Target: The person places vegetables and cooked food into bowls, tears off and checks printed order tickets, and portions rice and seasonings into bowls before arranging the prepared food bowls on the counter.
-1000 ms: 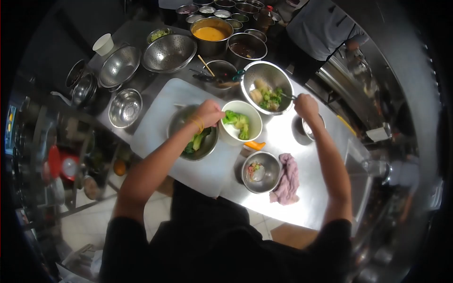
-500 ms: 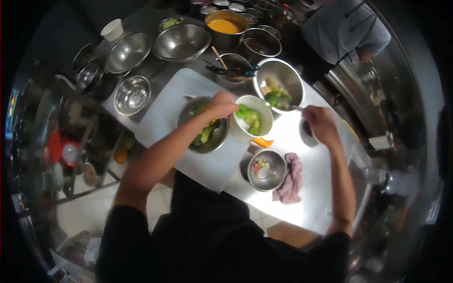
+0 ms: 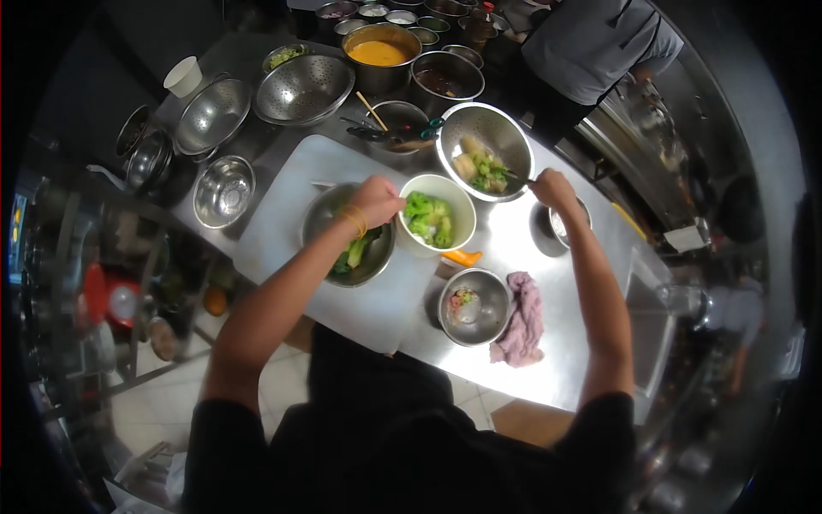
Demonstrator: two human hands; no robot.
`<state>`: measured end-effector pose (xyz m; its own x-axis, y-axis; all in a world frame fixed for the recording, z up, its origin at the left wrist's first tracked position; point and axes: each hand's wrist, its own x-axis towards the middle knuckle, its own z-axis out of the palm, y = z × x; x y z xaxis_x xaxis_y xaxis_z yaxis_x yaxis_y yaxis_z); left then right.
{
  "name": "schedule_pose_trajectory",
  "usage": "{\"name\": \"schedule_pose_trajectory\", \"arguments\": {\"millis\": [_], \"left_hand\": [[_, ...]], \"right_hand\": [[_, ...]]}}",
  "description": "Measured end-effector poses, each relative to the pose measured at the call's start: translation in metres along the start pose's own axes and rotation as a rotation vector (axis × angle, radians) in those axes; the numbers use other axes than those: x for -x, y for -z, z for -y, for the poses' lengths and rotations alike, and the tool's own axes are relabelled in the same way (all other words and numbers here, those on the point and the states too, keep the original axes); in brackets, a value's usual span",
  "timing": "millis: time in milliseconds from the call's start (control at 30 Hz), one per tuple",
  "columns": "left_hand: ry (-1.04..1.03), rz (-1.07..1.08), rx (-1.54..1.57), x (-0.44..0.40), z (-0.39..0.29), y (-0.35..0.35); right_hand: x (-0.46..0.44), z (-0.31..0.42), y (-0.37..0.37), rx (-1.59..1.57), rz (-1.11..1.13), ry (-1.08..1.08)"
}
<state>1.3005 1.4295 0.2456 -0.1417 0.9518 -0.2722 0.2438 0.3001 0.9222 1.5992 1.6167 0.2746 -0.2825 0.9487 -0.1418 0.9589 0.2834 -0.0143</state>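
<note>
- Presently, left hand [image 3: 378, 202] closed, fingertips pinching the rim of the white tub [image 3: 461, 202].
- Tub holds broccoli [image 3: 421, 212]; stands between bowl [image 3: 320, 230] and colander [image 3: 512, 144].
- Right hand [image 3: 555, 190] closed around a utensil [image 3: 519, 178], reaching into vegetables [image 3: 486, 175] inside colander.

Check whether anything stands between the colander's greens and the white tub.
The greens lie inside the colander, so its rim stands between, as does that of the white tub beside it. No other object shows.

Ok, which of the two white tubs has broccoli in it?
The tub at the left hand, with broccoli visible inside; the other tub, at the picture's upper left, shows none.
</note>
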Motion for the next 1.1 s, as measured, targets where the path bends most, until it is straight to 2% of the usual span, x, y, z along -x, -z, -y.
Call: {"name": "schedule_pose_trajectory", "arguments": {"millis": [100,167,233,367,500,533,567,633,667,733,833,967,1100], "left_hand": [[-0.019,0.004,-0.001,0.001,0.002,-0.001],[-0.028,-0.002,0.006,0.002,0.0,-0.001],[0.016,0.045,-0.045,0.003,-0.002,0.001],[0.016,0.046,-0.045,0.0,0.004,0.002],[-0.02,0.075,-0.103,-0.011,-0.004,0.003],[-0.029,0.094,-0.131,-0.013,-0.006,0.003],[-0.042,0.113,-0.16,-0.016,-0.008,0.002],[-0.057,0.132,-0.163,-0.017,-0.01,0.002],[-0.051,0.134,-0.177,-0.017,-0.009,0.002],[-0.044,0.126,-0.188,-0.014,-0.009,0.002],[-0.032,0.087,-0.221,-0.005,-0.01,0.001],[-0.046,0.012,-0.223,-0.004,-0.006,0.0],[-0.061,0.01,-0.26,-0.001,-0.006,0.002]], "right_hand": [[-0.012,-0.011,0.003,-0.115,0.11,0.074],[-0.002,-0.015,0.009,-0.153,0.075,0.047],[0.015,-0.021,0.019,-0.16,-0.06,0.197],[0.067,-0.002,0.064,-0.275,-0.1,0.207],[0.122,0.038,0.087,-0.254,-0.123,0.518],[0.125,0.036,0.07,-0.143,-0.258,0.696],[0.132,0.045,0.063,-0.07,-0.231,0.788],[0.144,0.062,0.066,0.008,-0.147,0.712],[0.14,0.056,0.064,-0.038,-0.175,0.638],[0.119,0.042,0.068,-0.013,-0.18,0.466],[0.076,0.032,0.056,0.087,-0.127,0.367],[0.048,0.058,0.027,0.188,-0.035,0.397],[0.041,0.066,0.016,0.212,-0.096,0.44]]}}
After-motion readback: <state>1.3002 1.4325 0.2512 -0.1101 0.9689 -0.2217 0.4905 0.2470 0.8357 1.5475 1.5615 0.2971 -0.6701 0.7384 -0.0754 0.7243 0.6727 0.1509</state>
